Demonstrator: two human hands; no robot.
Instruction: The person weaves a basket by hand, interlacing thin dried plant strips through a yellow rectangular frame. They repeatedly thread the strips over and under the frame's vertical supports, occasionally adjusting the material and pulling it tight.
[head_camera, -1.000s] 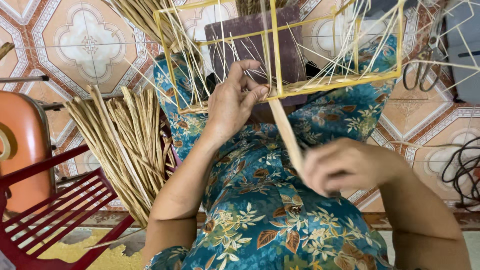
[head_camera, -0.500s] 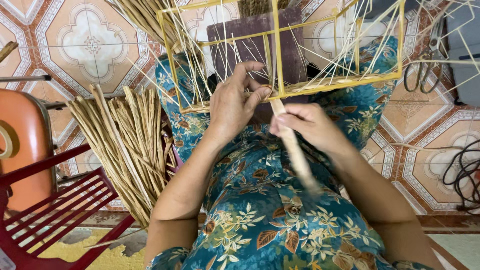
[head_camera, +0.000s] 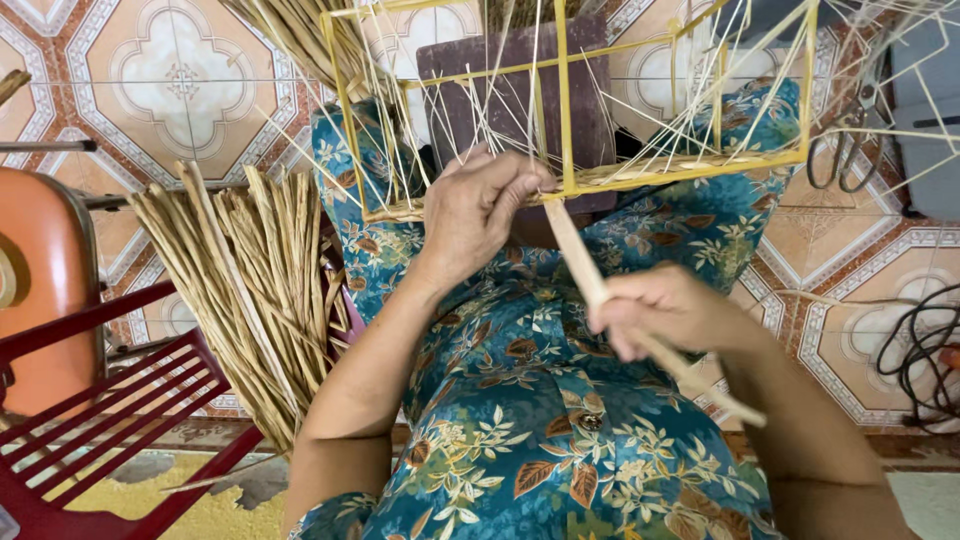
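Head view: weaving on lap.
Left hand (head_camera: 480, 215): grip pinches frame (head_camera: 565, 185) edge.
Right hand (head_camera: 665, 310): grip closed around strip (head_camera: 580, 265).

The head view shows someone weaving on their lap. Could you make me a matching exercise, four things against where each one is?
Things:
1. left hand
2. right hand
3. bundle of dried stalks
4. scissors

Places:
A. on the tiled floor, at the picture's right, beyond the frame
B. pinching the weave at the yellow wire frame's lower bar
C. closed around the flat strand over the lap
D. lying beside the red chair

Pairs: 1-B, 2-C, 3-D, 4-A
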